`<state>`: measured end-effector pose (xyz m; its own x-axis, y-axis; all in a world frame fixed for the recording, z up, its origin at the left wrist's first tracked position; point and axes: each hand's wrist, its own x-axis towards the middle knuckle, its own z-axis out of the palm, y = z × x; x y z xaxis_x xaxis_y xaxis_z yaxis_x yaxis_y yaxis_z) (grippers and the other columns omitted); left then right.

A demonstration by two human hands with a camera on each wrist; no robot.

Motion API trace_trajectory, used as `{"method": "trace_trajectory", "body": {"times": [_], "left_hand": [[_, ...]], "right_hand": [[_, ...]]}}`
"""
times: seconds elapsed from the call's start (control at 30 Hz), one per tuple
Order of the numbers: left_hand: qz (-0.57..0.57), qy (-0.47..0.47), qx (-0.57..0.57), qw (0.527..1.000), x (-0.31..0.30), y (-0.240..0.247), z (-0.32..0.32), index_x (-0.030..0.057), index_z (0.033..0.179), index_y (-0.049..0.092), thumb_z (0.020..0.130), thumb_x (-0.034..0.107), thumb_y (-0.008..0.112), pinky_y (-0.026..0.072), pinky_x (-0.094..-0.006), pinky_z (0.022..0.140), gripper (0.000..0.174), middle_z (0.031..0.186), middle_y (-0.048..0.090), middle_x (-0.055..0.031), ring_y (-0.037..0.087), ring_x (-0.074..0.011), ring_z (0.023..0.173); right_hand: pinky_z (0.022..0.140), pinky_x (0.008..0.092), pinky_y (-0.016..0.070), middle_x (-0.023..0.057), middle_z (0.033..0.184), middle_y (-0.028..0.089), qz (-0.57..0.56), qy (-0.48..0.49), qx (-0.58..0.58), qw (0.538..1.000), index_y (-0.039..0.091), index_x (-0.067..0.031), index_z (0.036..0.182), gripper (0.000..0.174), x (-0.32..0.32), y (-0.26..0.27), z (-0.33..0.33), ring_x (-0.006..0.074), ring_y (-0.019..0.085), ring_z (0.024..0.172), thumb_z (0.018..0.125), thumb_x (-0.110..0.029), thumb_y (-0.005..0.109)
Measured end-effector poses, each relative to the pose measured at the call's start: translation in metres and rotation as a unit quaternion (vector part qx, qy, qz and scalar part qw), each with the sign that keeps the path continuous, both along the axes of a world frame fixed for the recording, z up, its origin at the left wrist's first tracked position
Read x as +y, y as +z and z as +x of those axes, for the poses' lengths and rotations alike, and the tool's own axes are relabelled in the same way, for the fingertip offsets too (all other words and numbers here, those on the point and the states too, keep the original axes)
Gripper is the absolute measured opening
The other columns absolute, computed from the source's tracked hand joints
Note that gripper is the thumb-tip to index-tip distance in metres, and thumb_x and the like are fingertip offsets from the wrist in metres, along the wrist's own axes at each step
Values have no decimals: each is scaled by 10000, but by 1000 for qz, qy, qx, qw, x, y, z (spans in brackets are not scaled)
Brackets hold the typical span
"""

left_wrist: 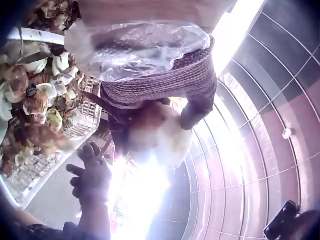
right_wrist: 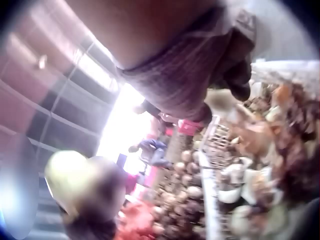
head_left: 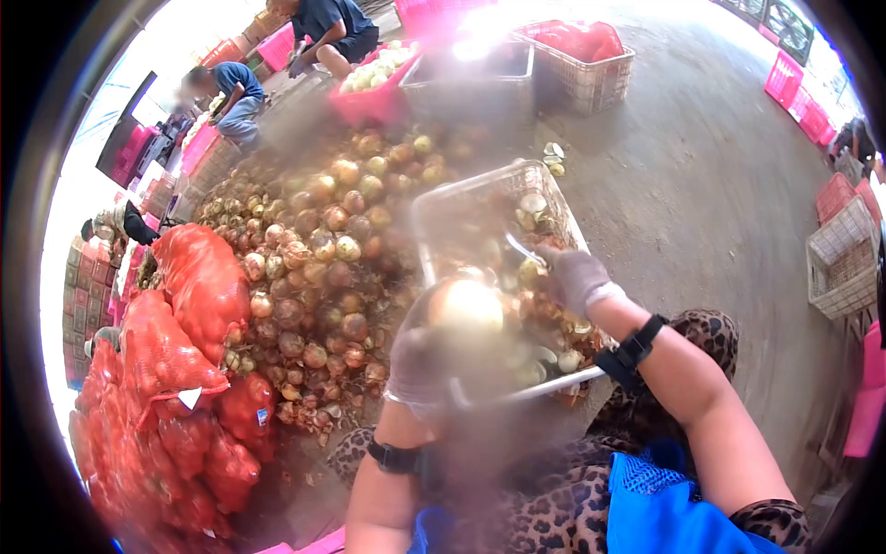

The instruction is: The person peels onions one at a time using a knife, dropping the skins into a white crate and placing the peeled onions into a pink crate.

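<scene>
My gloved left hand [head_left: 413, 362] grips an onion [left_wrist: 162, 132] over the near left side of a white crate. The onion looks partly peeled, pale on one side and reddish near the fingers; glare washes it out in the head view. Over the crate's right side, my gloved right hand [head_left: 580, 279] holds a small knife [head_left: 524, 249], its blade pointing up and left. The right wrist view shows that hand [right_wrist: 175, 87] with curled fingers above the peelings. Onion skins and cut pieces [right_wrist: 250, 182] lie in the white crate [head_left: 570, 222].
A large heap of unpeeled onions [head_left: 323, 240] spreads left of the crate. Red mesh sacks [head_left: 175, 369] are stacked at far left. Behind stand a pink crate of peeled onions [head_left: 369, 102] and a basket with a red sack [head_left: 591, 78]. Other people [head_left: 334, 32] sit working at the back.
</scene>
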<state>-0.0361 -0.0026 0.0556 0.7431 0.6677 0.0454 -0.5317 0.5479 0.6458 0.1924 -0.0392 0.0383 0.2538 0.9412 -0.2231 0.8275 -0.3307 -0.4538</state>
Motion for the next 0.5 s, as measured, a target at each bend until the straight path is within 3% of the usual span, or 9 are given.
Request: {"method": "trace_trajectory", "body": {"times": [0.07,0.13,0.17,0.23,0.3,0.33,0.37,0.43,0.5], "left_hand": [[34,-9,-33,999,6,-2,0,-24,1308,444,775,398,696,508,-419,905,726,1225,551,-197,577,-300,1076],[-18,8,-36,999,13,-16,-3,-4,1346,412,787,437,678,411,-461,1017,760,1326,477,-192,491,-313,1197],[-44,14,-37,998,14,-21,-2,6,1364,396,792,456,668,362,-481,1073,777,1376,440,-190,448,-319,1258],[62,69,88,992,16,-21,11,37,1368,385,792,625,608,405,-447,1034,853,1334,467,-161,479,-283,1215],[143,77,188,969,16,-19,19,48,1365,379,777,679,587,422,-431,1015,887,1301,489,-146,498,-263,1190],[178,54,248,951,23,-25,16,52,1356,381,754,687,606,467,-411,961,903,1259,512,-130,531,-249,1143],[215,28,305,927,30,-31,14,56,1347,384,731,695,626,511,-391,907,920,1218,536,-114,564,-235,1096],[162,-5,293,942,28,-28,12,49,1332,394,691,642,691,542,-373,853,923,1183,551,-110,587,-232,1052],[112,-25,274,955,26,-25,12,34,1315,401,641,549,781,569,-356,802,930,1149,563,-107,604,-231,1014]], "right_hand": [[692,276,523,55,891,659,48,30,164,985,647,-114,1131,302,-7,-18,-11,126,639,797,855,-237,659],[688,260,516,43,872,654,137,95,327,930,649,-112,1137,320,-17,-26,-23,103,627,791,846,-244,669],[688,278,520,55,867,644,147,95,343,923,628,-112,1155,354,-22,-21,-28,133,626,784,826,-230,679],[689,314,529,81,858,622,165,95,374,908,586,-113,1192,431,-33,11,-44,195,623,770,786,-202,700],[673,265,509,18,795,608,191,-30,343,919,585,-94,1249,460,-34,17,-50,92,585,706,801,-141,679],[674,279,508,57,795,627,184,-7,310,933,554,-97,1292,511,-33,21,-49,113,597,699,791,-79,654],[656,325,511,96,805,631,200,23,277,940,529,-72,1222,462,-30,21,-45,191,616,705,782,-118,663],[621,417,517,174,826,639,228,80,210,947,478,-21,1082,415,-27,16,-41,346,655,718,764,-196,679],[609,422,515,198,819,632,223,103,176,953,448,4,1083,430,-29,10,-41,371,650,724,757,-169,668]]}}
